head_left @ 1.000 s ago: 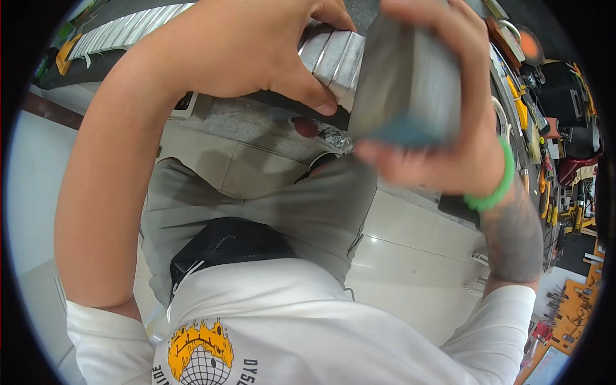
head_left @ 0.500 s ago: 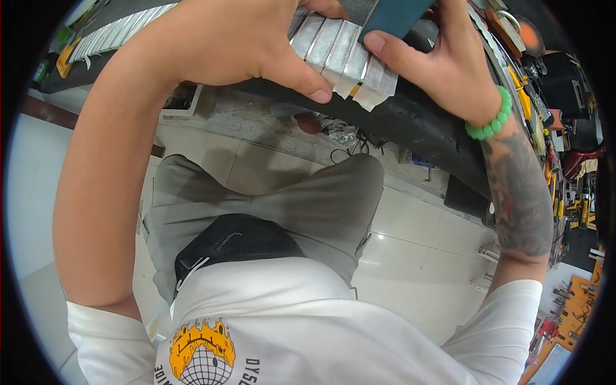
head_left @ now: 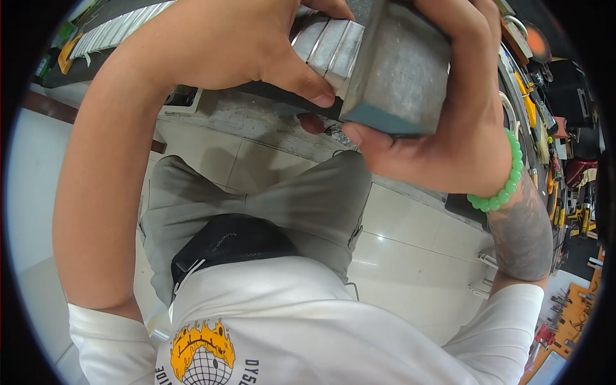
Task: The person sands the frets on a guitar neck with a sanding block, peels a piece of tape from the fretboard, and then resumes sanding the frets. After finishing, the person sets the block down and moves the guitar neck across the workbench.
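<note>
A row of silvery rectangular bars (head_left: 328,46) lies side by side on the dark bench edge. My left hand (head_left: 273,51) grips the row, thumb against its near end and fingertips at the far side. In my right hand (head_left: 443,138) is a thick rectangular block (head_left: 405,70) with a grey, dusty broad face and a teal side. My right thumb presses on the block's near end, and the other fingers wrap its right side. The block is tilted so its broad face shows, and it overlaps the right end of the row in this view.
Another row of thin silvery strips (head_left: 122,29) runs along the bench at the upper left, beside a yellow-orange piece (head_left: 66,59). Many hand tools (head_left: 529,96) crowd the right side. An orange tool board (head_left: 581,305) stands at lower right. My knees are below the bench.
My right hand has turned the block so its grey broad face shows, and brought it nearer to me. The right end of the bars is now covered. My left hand stays nearly still.
</note>
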